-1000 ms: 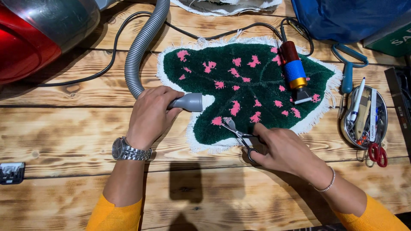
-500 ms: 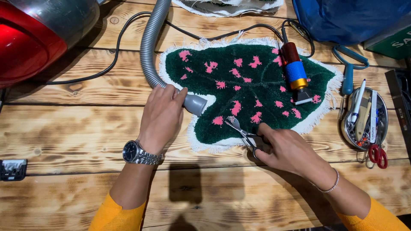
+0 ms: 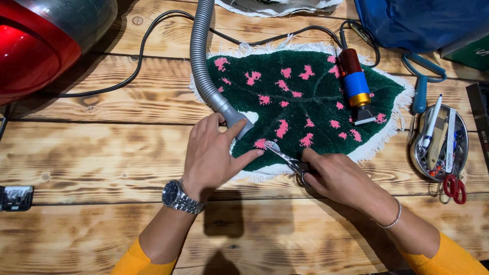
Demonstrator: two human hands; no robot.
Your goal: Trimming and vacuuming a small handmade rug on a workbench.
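Warm, bright, even light falls from above onto a wooden table (image 3: 102, 147). A dark, blocky shadow lies on the boards between the two forearms, near the bottom edge. Soft glare shines on the red vacuum cleaner body (image 3: 35, 40) at top left and on a metal wristwatch (image 3: 175, 196). The view is sharp throughout, with slight wide-angle bending towards the edges.

- A wooden table (image 3: 91, 153) of wide planks fills the view, its pale boards marked by dark scorched grain and knots.
- Dark seams run across between the planks.
- Light falls from above, warm and bright.
- A dark shadow (image 3: 223, 216) lies on the near boards.
- No wall, floor or window shows.
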